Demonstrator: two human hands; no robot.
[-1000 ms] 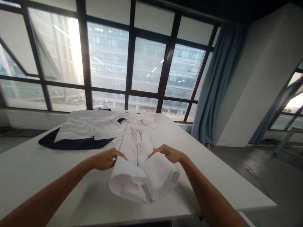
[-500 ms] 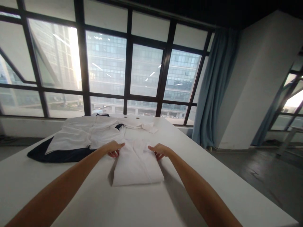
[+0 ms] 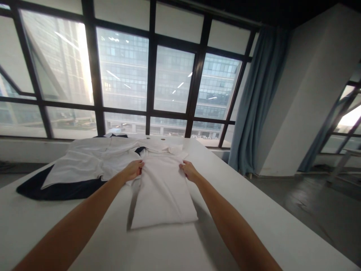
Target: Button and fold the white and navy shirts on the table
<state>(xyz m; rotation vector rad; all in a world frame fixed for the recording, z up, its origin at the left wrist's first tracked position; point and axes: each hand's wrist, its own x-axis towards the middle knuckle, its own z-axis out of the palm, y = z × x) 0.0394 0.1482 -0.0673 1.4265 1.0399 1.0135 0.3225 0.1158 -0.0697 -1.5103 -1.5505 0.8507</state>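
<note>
Head view, both arms stretched out toward 12 o'clock over a white desk (image 3: 254, 226).

Folded shirt (image 3: 163, 192): white, lies flat mid-desk as a long rectangle, near edge toward 6 o'clock, far edge toward 12. Its collar end (image 3: 166, 148) sits just past the hands, touching or overlapping the other clothes at the far end.

Left hand (image 3: 134, 169): at the far left corner of the shirt, about 11 o'clock from the shirt's middle. Fingers curled, grip closed on the cloth edge there, knuckles up.

Right hand (image 3: 188, 170): at the far right corner, about 1 o'clock from the shirt's middle. Fingers bent down onto the edge, grip pinching the cloth. Whether the thumb is under the fabric cannot be told.

The two hands sit level with each other, apart by the shirt's width, the cloth between them smooth.

Other clothes: a second white garment (image 3: 90, 160) spread loosely at 10 o'clock from the shirt, its right edge just beside the left hand. Under it a dark navy garment (image 3: 56, 188) shows along the near left side, with a small patch visible at the far end too.

Surroundings: large window (image 3: 126, 75) with dark frames at 12 o'clock, office buildings outside. Blue curtain (image 3: 259, 98) at 2 o'clock, white wall (image 3: 307, 94) right of it. Grey floor (image 3: 310, 210) at 3 o'clock.
</note>
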